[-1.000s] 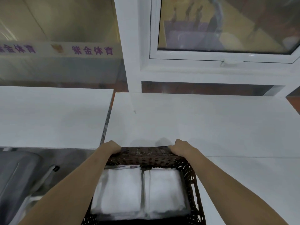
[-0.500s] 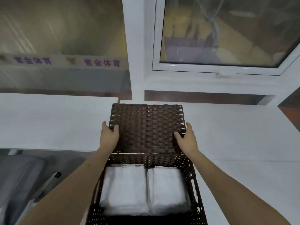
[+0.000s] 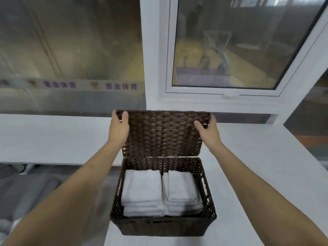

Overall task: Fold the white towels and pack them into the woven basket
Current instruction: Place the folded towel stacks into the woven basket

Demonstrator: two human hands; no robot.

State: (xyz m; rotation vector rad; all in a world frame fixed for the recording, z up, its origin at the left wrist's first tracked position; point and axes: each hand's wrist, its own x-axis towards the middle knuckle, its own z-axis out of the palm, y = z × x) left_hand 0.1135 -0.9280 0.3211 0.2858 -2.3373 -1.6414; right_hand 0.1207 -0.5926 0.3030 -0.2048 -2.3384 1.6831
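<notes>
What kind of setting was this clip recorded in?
Probably a sports or fitness venue's service area. A glass partition carries a band of printed Chinese lettering, a white-framed window looks down on what seems a wooden hall floor, and stacked white towels fill a woven basket on a white table.

- Soft, even indoor light is seen throughout; the white counter [image 3: 257,157] is rendered pale and slightly bluish.
- Only faint shadows are cast, the deepest one inside the basket [image 3: 163,224] along its near wall.
- Hazy reflections are carried by the window glass [image 3: 239,43].
- Straight window frames are bent by wide-angle distortion toward the edges.
- The forearms at the lower corners are smeared; the image is softened overall.
</notes>
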